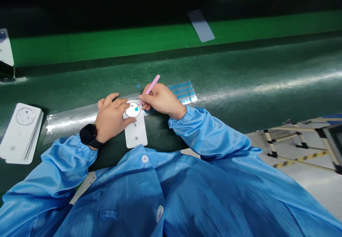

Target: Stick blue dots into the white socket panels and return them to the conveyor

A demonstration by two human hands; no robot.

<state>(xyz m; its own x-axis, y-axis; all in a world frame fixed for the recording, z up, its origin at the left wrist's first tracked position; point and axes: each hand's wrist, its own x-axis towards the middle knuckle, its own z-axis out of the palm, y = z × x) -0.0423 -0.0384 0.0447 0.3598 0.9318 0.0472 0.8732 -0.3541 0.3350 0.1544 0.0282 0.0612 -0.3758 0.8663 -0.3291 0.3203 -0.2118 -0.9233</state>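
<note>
Hands close together, not clamped on one thing: left hand [110, 117] lies flat on a white card [135, 133], pinning it to the green mat [240, 87]. Right hand [160, 98] pinches pink tweezers [151, 89], tips at a blue dot [136, 109] on the card's round disc [130, 109]. Sheet of blue dots [184, 91] just beyond — stack of white cards [21, 133] well left.

Two hands [110, 117] [161, 100], one pink tweezers [151, 87]

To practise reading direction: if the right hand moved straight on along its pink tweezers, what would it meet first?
The teal dot on the white disc, just at the tip of the pink tweezers in the right hand. The tip may already touch it; depth is unclear.
</note>
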